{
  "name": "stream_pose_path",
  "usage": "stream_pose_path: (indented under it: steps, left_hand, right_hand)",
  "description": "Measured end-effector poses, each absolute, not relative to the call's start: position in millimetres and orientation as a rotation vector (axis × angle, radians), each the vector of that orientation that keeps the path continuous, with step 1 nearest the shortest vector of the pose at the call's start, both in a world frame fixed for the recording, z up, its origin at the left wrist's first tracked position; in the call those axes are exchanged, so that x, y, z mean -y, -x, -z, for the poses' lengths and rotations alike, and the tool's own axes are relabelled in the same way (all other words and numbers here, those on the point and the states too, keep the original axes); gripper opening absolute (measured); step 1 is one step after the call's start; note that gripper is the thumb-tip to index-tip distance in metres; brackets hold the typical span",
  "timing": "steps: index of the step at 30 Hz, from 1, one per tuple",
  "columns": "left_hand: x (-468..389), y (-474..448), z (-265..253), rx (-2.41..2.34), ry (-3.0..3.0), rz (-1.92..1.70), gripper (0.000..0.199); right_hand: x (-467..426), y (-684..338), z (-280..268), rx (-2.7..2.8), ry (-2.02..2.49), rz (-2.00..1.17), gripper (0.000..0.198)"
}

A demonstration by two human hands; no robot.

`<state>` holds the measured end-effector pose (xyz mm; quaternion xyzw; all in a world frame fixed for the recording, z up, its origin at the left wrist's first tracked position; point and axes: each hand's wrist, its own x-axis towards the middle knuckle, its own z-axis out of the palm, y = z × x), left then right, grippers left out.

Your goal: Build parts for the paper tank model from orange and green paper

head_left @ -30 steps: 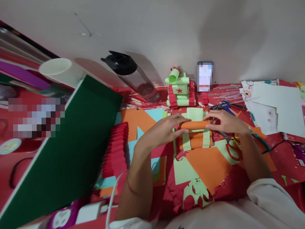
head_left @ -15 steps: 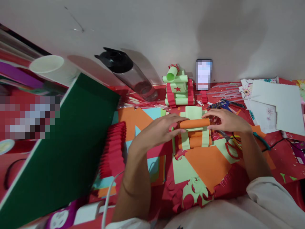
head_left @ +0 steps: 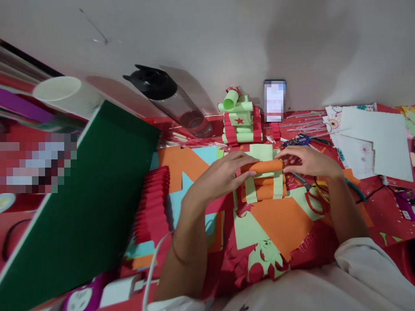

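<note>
An orange paper roll [head_left: 267, 166] lies across the top of a small model [head_left: 264, 192] built of orange rolls and light green paper strips. My left hand [head_left: 228, 170] grips the roll's left end, thumb below and fingers above. At the other end, the thumb and forefinger of my right hand [head_left: 306, 160] pinch around the roll's tip. A light green paper flap [head_left: 261, 152] stands up behind the roll. Further back is a finished-looking tank-shaped paper model [head_left: 240, 123], light green with red strips and a red star.
Scissors [head_left: 314, 203] lie near my right forearm. A phone [head_left: 275, 101] leans on the wall, beside glue sticks [head_left: 306, 122]. On the left are a water bottle [head_left: 181, 108], a dark green board [head_left: 84, 194] and red pleated paper [head_left: 152, 203]. Orange sheets [head_left: 282, 222] lie in front.
The view has shifted slightly, so most things sit a little further left. Both hands stay at the ends of the orange roll, and my right fingers have eased slightly around its tip.
</note>
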<state>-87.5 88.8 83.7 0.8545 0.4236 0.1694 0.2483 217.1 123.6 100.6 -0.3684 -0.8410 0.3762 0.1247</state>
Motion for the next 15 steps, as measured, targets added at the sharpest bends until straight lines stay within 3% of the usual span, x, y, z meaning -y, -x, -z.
stream_pose_path:
  steps: [5, 15]
  left_hand:
    - [-89.2, 87.6, -82.8, -1.158, -2.32, -0.459, 0.049]
    - [-88.8, 86.5, -84.6, -1.174, -2.297, -0.441, 0.055]
  right_hand:
    - [-124.3, -213.6, -100.9, 2.356, 1.072, -1.035, 0.019]
    - [-124.5, -209.1, -99.4, 2.35, 1.044, -1.014, 0.021]
